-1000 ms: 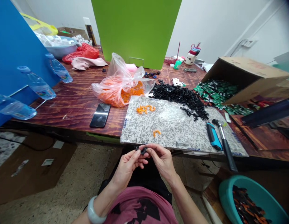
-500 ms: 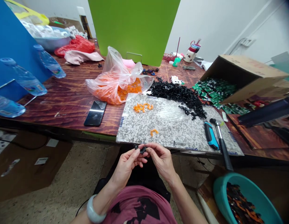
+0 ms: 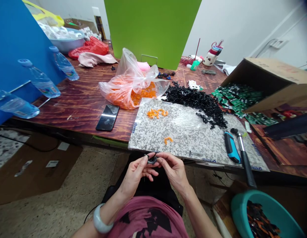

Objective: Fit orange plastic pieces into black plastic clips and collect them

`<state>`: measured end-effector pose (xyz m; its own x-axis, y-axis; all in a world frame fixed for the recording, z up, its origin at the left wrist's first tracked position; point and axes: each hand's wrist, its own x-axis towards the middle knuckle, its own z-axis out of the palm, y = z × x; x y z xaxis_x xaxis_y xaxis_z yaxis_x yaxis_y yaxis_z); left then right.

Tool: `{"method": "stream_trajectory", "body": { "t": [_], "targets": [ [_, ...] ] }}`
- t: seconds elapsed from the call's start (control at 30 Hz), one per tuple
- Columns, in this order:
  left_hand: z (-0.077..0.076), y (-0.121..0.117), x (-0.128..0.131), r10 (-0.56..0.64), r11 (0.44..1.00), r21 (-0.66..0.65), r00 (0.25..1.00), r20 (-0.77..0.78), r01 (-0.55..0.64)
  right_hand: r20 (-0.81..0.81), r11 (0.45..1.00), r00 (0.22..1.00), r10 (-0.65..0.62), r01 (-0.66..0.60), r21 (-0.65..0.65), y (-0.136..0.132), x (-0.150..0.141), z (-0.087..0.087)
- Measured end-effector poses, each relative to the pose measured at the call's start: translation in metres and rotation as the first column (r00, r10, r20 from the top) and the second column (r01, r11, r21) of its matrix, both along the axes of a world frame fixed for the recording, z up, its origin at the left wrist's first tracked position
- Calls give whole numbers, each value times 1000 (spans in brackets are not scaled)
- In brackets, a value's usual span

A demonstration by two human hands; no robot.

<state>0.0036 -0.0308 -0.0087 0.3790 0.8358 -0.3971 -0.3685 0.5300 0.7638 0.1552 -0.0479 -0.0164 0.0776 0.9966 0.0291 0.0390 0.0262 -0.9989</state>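
Between the fingertips of both hands is a small black plastic part (image 3: 152,161), curved in shape, held just in front of the board's near edge. My left hand (image 3: 136,172) pinches its left end, with the lower fingers loosely curled beneath. My right hand (image 3: 173,170) grips the right end between thumb and forefinger. Beyond them, one orange curved clip (image 3: 168,140) lies on the speckled stone board (image 3: 146,136). Farther back on the board sit several orange clips (image 3: 156,113), a spread of thin metal pins (image 3: 187,119) and a heap of black plastic parts (image 3: 193,99).
A hammer (image 3: 244,155) and a blue-black utility knife (image 3: 232,147) lie at the board's right. A teal basin (image 3: 239,211) stands low at right. Left are a phone (image 3: 107,117) and plastic bottles (image 3: 41,82). A bag of orange parts (image 3: 128,89) and a cardboard box (image 3: 275,72) are behind.
The camera view has turned slightly left, so the table's things sit farther right. Both hands still hold the black part, which has tilted a little between the fingers.
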Motion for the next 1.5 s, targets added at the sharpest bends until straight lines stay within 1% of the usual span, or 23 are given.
{"method": "stream_trajectory", "body": {
  "t": [0.13, 0.23, 0.33, 0.4, 0.47, 0.57, 0.63, 0.7, 0.8, 0.9, 1.0, 1.1, 1.2, 1.27, 1.4, 1.5],
  "targets": [
    [0, 2, 2, 55, 997, 55, 996, -75, -51, 21, 1000, 1000, -12, 12, 0, -1, 0, 2],
    [-3, 2, 2, 122, 983, 154, 979, -161, -97, 72, 1000, 997, -10, 9, 21, -2, -1, 2],
    [-6, 2, 2, 167, 962, 252, 957, -239, -105, 105, 999, 994, -7, 3, 36, -4, -2, 0],
    [-7, 3, 2, 175, 960, 260, 951, -255, -107, 112, 999, 994, -4, 0, 36, -3, -2, -2],
    [-7, 4, 2, 158, 969, 225, 956, -246, -102, 102, 1000, 995, -6, 3, 28, -1, -2, -4],
    [-8, 5, 2, 97, 984, 163, 978, -187, -66, 67, 1000, 998, -7, 6, 13, 1, -2, -6],
    [-8, 5, 2, 52, 989, 144, 989, -142, -31, 52, 1000, 999, -5, 4, 9, 2, -3, -6],
    [-10, 5, 0, 10, 989, 151, 991, -132, 10, 46, 1000, 999, 0, 0, 8, 3, -4, -5],
    [-14, 5, -4, -19, 976, 210, 979, -201, 62, 34, 1000, 999, 10, -10, 2, 3, -7, -4],
    [-14, 6, -7, -6, 963, 257, 960, -280, 81, 50, 1000, 999, 19, -20, 5, 3, -7, -2],
    [-11, 7, -9, 4, 957, 274, 945, -328, 91, 181, 997, 983, -10, -4, 80, 6, -8, 4],
    [-9, 7, -11, -3, 935, 329, 932, -361, 130, 353, 987, 935, -28, -30, 158, 11, -12, 12],
    [-11, 7, -14, 29, 885, 432, 907, -420, 172, 427, 982, 904, 1, -80, 169, 16, -19, 17],
    [-12, 7, -16, 63, 862, 474, 891, -450, 178, 415, 984, 910, 17, -90, 157, 18, -23, 19],
    [-11, 4, -18, 88, 841, 509, 883, -461, 182, 301, 992, 952, 59, -89, 86, 19, -30, 25],
    [-9, 2, -19, 130, 818, 548, 873, -471, 174, 267, 993, 961, 76, -98, 70, 18, -35, 28]
  ]
}}
